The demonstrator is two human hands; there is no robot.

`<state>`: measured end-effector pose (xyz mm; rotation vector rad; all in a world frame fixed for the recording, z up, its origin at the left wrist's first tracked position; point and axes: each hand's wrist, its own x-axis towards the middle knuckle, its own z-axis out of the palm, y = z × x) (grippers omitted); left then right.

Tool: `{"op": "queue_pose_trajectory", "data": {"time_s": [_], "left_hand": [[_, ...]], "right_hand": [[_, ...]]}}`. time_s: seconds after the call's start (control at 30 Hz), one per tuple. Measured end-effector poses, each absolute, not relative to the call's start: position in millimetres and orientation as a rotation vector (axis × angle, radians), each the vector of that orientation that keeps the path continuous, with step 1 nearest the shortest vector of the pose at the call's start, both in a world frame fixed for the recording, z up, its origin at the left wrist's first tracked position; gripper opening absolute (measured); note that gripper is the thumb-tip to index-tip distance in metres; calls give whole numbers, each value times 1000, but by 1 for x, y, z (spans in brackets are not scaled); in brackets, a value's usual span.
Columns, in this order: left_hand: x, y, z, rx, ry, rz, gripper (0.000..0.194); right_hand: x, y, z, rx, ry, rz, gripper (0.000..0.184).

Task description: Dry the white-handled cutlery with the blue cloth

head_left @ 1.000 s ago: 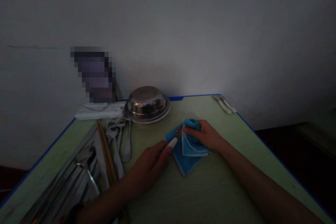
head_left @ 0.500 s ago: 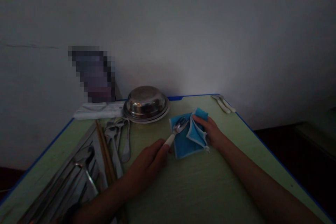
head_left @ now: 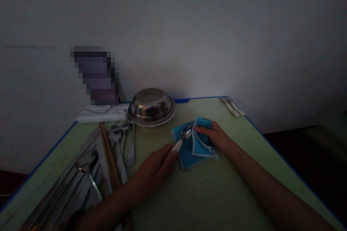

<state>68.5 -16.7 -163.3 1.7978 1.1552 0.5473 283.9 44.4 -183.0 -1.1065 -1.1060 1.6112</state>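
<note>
My left hand point(head_left: 158, 168) is closed round the pale handle of a white-handled spoon point(head_left: 186, 131). The spoon's shiny metal head points away to the right and rests against a blue cloth point(head_left: 187, 157) with white edging. My right hand point(head_left: 218, 137) grips this cloth, its fingers pinching a folded-over part close to the tip of the spoon. Part of the spoon's head lies behind the fold, so its exact outline is hard to see in the dim light. Both hands are over the middle of the green table point(head_left: 217, 195).
An upturned metal bowl point(head_left: 151, 103) stands on plates at the back. To the left lie several spoons point(head_left: 116, 135), wooden chopsticks point(head_left: 110, 158) and a cutlery tray point(head_left: 62, 187). Two white-handled utensils point(head_left: 231, 108) lie at the back right corner. A blurred-out upright device point(head_left: 96, 75) leans by the wall.
The cloth's folded part has shifted left over the spoon's head, covering more of it. My right hand has turned slightly and moved a little lower. My left hand has barely moved.
</note>
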Motion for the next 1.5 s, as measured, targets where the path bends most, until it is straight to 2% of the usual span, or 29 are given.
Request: {"op": "queue_pose_trajectory", "data": {"time_s": [0.4,1.0,1.5], "left_hand": [[68,-18,-163,1787,1152,534,29],[67,-18,-164,1872,1101,533,25],[67,-17,-166,1897,1075,537,26]], "right_hand": [[283,45,-179,-1158,-920,1616,15],[286,45,-187,-1147,-1105,1598,15],[285,44,-181,-1209,-934,1609,9]]}}
